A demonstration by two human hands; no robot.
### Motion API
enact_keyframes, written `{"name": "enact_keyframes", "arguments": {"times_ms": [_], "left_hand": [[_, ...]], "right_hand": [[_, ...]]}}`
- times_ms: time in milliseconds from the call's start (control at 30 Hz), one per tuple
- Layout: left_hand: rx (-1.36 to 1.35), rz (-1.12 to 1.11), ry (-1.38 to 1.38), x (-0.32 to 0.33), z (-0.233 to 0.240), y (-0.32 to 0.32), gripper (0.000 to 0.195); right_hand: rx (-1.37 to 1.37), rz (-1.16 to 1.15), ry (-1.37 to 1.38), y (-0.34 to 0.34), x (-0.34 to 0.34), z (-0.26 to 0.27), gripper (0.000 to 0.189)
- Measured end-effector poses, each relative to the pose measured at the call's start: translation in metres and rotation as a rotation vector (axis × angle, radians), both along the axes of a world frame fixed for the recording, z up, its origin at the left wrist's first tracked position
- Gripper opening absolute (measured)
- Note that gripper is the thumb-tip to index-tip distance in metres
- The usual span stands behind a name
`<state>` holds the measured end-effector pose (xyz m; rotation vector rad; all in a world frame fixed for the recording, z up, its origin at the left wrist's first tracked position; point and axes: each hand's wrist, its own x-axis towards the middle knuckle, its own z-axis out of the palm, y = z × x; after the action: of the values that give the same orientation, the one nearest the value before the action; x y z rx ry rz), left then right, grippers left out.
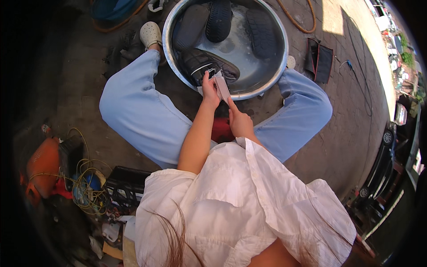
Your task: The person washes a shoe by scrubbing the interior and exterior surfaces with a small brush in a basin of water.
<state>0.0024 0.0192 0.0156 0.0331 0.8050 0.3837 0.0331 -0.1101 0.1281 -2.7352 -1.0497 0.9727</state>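
A wide metal basin (283, 63) stands between my knees, with shoes inside. Near its close rim, my left hand (210, 89) grips a black shoe (199, 62) that has a white stripe and some writing. My right hand (241, 122) holds a pale pinkish brush (223, 87), its forefinger stretched along the back. The brush's far end lies against the shoe beside my left fingers; the contact is partly hidden. Deeper in the basin, dark soles face up on one shoe (192, 25), a second shoe (219, 20) and a third shoe (261, 33).
An orange hose (313, 20) curls beyond the basin. To the right lies a black pouch with red edging (319, 61) and a thin cable (362, 76). Lower left sit an orange machine (43, 167), a tangled yellow cord (83, 190) and a dark box (125, 178). A blue tub (115, 11) stands upper left.
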Motion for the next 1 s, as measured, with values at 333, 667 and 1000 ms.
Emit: {"name": "enact_keyframes", "arguments": {"times_ms": [333,667,1000], "left_hand": [[0.034,0.042,0.067,0.002,0.009,-0.002,0.072],[0.068,0.056,0.021,0.005,-0.01,-0.007,0.065],[0.077,0.057,-0.003,0.007,-0.007,-0.007,0.062]], "right_hand": [[0.179,0.03,-0.108,0.012,0.017,-0.008,0.053],[0.363,0.013,-0.11,0.027,0.029,-0.014,0.044],[0.022,0.12,-0.094,0.015,0.016,0.005,0.049]]}}
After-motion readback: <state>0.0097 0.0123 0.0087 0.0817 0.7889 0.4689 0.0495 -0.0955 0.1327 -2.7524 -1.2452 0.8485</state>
